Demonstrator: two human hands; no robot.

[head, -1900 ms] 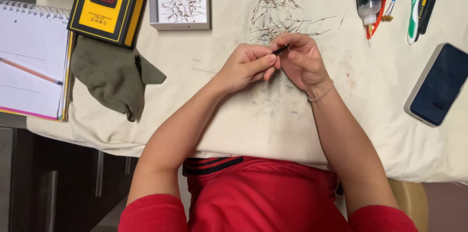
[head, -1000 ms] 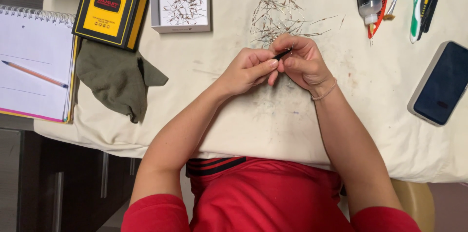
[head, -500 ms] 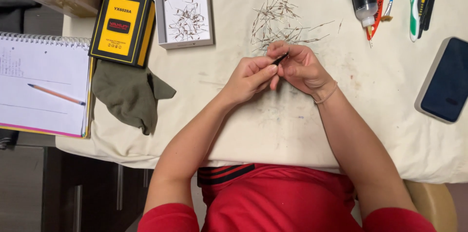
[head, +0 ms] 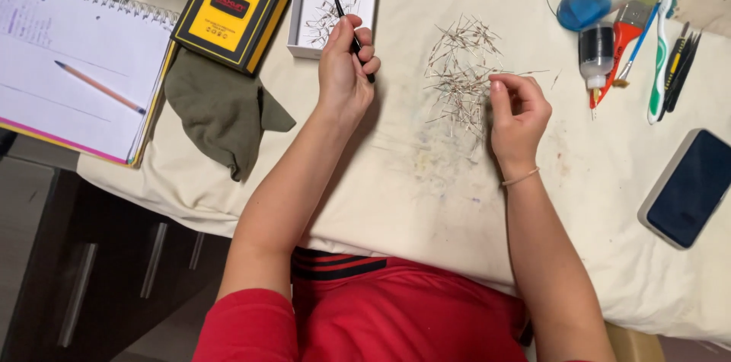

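The left hand grips black tweezers, fingers closed round them. Their long axis runs away from the person, tilted slightly left, with the tips pointing into the white box of small wire parts. The right hand is loosely curled beside the pile of thin wire pieces on the cloth, thumb and forefinger pinched; whether they hold a piece cannot be told. Half a second ago both hands met at the middle; now they are well apart.
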